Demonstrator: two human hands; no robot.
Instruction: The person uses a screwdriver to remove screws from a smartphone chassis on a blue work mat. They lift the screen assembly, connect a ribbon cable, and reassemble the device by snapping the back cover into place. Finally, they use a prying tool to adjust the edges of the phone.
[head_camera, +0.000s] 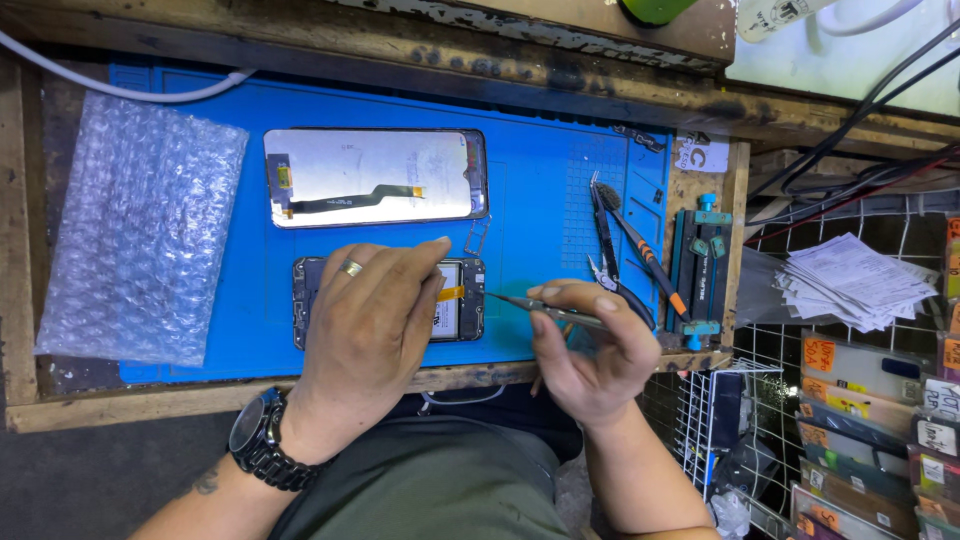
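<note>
My left hand (370, 330), with a ring and a black wristwatch, lies flat on an opened phone body (462, 310) on the blue work mat (540, 200) and covers most of it. My right hand (590, 350) pinches metal tweezers (535, 308) whose tip points at the phone's right end. A detached phone screen (375, 177) with an orange and black flex cable lies face down just behind the phone body.
A bubble-wrap sheet (140, 225) lies at the left. Pliers, a brush and a screwdriver (625, 250) rest at the mat's right edge, beside a blue clamp jig (700, 260). Folded papers (855, 280) and boxed parts (870, 420) fill a wire rack at the right. Cables run along the back.
</note>
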